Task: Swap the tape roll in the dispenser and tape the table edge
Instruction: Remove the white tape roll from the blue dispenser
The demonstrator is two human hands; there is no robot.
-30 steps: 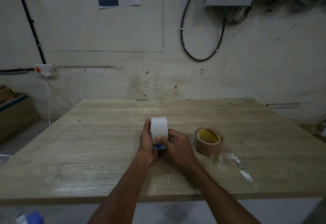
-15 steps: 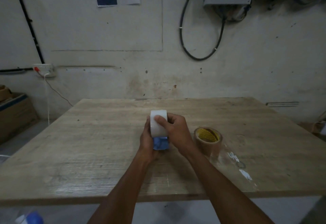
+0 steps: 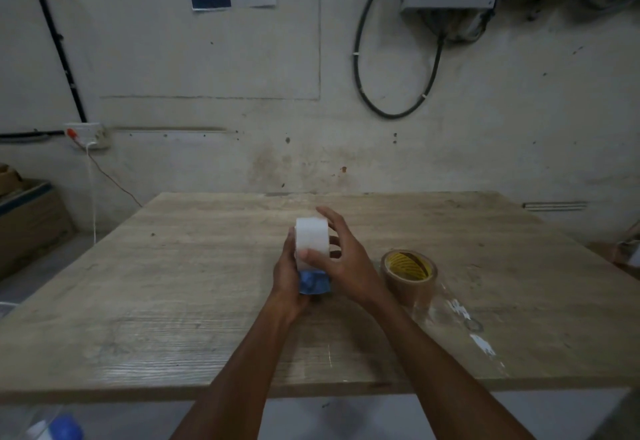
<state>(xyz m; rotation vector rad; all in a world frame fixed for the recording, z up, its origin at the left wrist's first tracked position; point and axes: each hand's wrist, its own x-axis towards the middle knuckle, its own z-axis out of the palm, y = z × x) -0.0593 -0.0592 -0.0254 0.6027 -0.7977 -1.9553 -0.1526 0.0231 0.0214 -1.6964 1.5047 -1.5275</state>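
A white tape roll [image 3: 311, 237] sits upright in a blue dispenser [image 3: 313, 282] over the middle of the wooden table [image 3: 173, 283]. My left hand [image 3: 287, 276] grips the dispenser from the left side. My right hand [image 3: 341, 263] wraps the white roll from the right, thumb on its front face, fingers spread over its top and back. A brown tape roll [image 3: 408, 275] with a yellow core lies flat on the table just right of my right wrist, with a clear strip of tape [image 3: 460, 318] trailing from it toward the front right edge.
The table's front edge [image 3: 311, 389] runs just below my forearms. A cardboard box [image 3: 24, 221] stands on the floor at the left. A wall socket with a cable [image 3: 88, 136] hangs on the back wall. A blue-capped object [image 3: 62, 427] shows at the bottom left.
My right hand has climbed from the dispenser's base up onto the white roll and now spreads its fingers over the top. The roll and dispenser have lifted slightly.
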